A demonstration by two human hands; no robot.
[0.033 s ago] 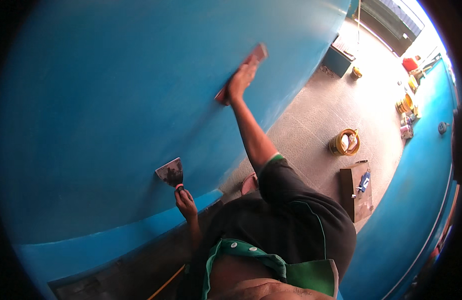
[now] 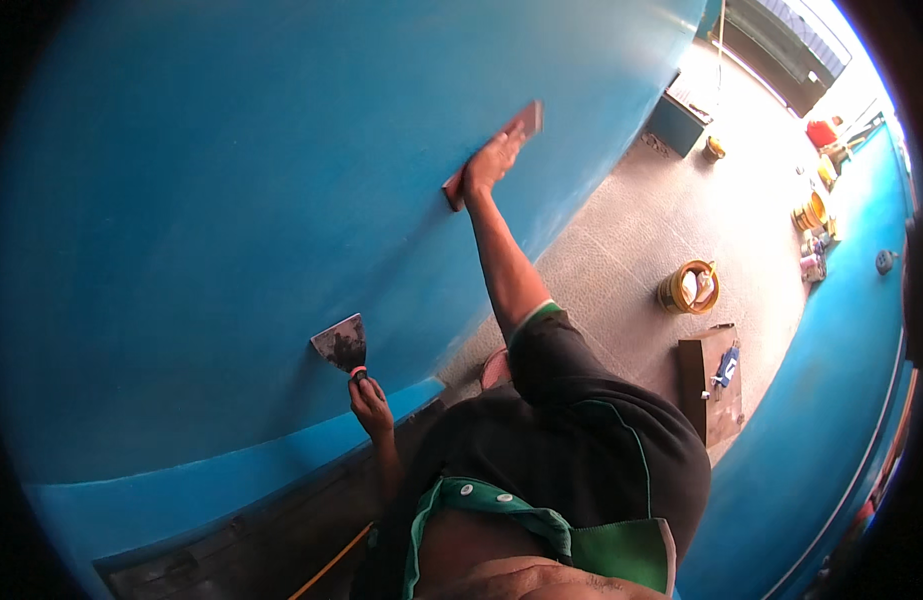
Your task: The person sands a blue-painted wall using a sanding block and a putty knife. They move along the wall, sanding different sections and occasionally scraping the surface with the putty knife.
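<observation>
A blue wall (image 2: 231, 200) fills the left and upper part of the view. My right hand (image 2: 491, 163) is closed over a long reddish sanding block (image 2: 527, 119), which lies against the wall with both ends showing past my fingers. My right arm is stretched out, and the block's upper end is a little blurred. Lower down, my left hand (image 2: 371, 402) grips the dark handle of a wide putty knife (image 2: 343, 343). Its blade points up and away from me, smeared with dark patches. Whether that blade touches the wall I cannot tell.
A yellow bucket (image 2: 671, 290) with pale bundles inside stands on the tiled floor (image 2: 621, 240). Near it is a brown box (image 2: 693, 385) with a blue item on top. Farther off are a dark teal box (image 2: 675, 122), a small bucket (image 2: 714, 149) and more buckets (image 2: 809, 212).
My right hand and the sanding block have shifted slightly right and down along the wall. My left hand and the putty knife stay practically where they were.
</observation>
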